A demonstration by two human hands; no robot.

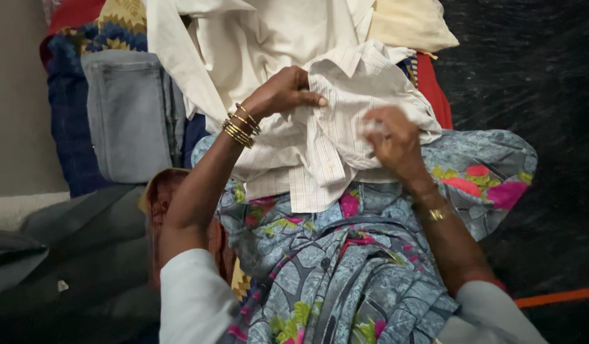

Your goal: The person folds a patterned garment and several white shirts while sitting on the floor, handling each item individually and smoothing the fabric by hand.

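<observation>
The left hand (283, 92), with gold bangles (241, 125) at the wrist, pinched the striped white shirt (326, 150) near its collar; the right hand (396, 143) was closed around bunched cloth; the shirt lay on the lap, over a floral blue garment (345, 267).

The striped shirt (332, 137) is white with fine, pale lines forming a faint check. It lies crumpled and partly folded across a lap covered in blue floral cloth, its collar end raised toward the clothes pile beyond. A flat panel, perhaps a sleeve or placket, hangs down at its near edge. The fabric bunches into soft creases around its upper middle.
</observation>
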